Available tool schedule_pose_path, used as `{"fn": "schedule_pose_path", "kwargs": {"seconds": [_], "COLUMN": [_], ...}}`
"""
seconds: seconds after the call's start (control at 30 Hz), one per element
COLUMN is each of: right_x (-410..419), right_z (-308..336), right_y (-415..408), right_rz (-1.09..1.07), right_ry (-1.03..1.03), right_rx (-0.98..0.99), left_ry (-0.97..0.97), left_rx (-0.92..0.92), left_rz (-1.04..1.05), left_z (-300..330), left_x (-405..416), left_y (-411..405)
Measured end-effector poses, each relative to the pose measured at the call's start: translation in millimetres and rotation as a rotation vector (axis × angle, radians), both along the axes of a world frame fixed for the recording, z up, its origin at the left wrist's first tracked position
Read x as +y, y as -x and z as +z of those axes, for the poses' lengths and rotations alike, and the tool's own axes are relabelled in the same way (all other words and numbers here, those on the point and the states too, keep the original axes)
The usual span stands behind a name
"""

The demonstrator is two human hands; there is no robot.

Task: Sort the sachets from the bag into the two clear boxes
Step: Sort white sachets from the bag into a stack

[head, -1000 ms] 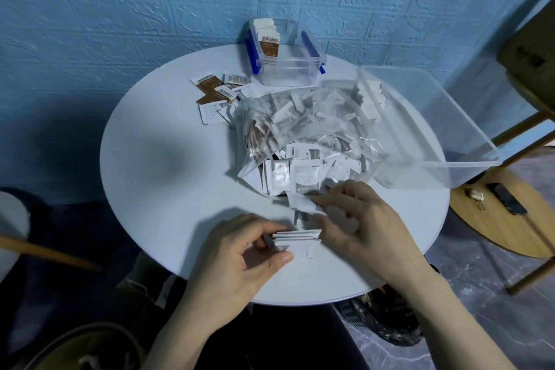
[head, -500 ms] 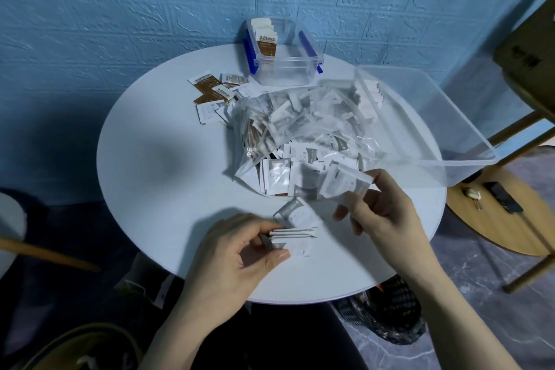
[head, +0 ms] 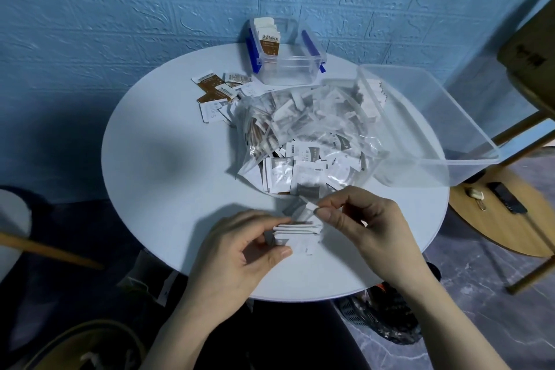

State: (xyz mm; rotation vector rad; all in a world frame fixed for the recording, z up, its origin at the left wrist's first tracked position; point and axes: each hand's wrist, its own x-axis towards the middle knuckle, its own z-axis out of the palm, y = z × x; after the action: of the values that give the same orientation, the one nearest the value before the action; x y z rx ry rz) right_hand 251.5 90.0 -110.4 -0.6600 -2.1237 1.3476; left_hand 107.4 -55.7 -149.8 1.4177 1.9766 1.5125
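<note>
While left hand (head: 237, 252) grips white sachet stack (head: 295, 231) just in front of bag (head: 303, 129) | right hand (head: 357, 219) pinches one sachet (head: 303, 210) onto stack | likely light, flimsy, slippery; pinch edges

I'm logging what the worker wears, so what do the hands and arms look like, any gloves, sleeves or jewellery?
Both are bare. The left hand and right hand wear no gloves, and no rings or watch show. Both forearms are uncovered to the picture's edge, with no sleeve in view.
</note>
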Motion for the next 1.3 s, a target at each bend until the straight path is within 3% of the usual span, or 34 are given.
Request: {"fn": "schedule_pose_path", "kwargs": {"seconds": [0.13, 0.33, 0.47, 0.63, 0.97, 1.3], "right_x": [-3.8, -3.4, -2.8, -7.8, -8.1, -10.1], "right_z": [-3.2, -3.9, -7.4, -13.5, -14.9, -13.5], "right_y": [4.5, -3.4, -14.9, -17.6, -12.4, -12.4], "right_rz": [0.104, 0.119, 0.097, 0.121, 0.129, 0.116], "right_ry": [-0.068, 0.106, -0.040, 0.031, -0.046, -0.155], "right_rx": [-0.015, 0.076, -0.091, -0.122, -0.156, -0.177], "left_ry": [-0.016, -0.003, 0.009, 0.082, 0.173, 0.240], "left_rx": [-0.011, 0.001, 0.005, 0.088, -0.123, 0.219], "left_rz": [-0.004, 0.008, -0.019, 0.001, -0.075, -0.058], "left_z": [-4.3, -4.4, -1.0, 4.2, 11.6, 15.4], "left_x": [0.1, 0.0, 0.8, 1.0, 6.2, 2.9], "left_y": [0.7, 1.2, 0.3, -0.7, -0.1, -2.0]}}
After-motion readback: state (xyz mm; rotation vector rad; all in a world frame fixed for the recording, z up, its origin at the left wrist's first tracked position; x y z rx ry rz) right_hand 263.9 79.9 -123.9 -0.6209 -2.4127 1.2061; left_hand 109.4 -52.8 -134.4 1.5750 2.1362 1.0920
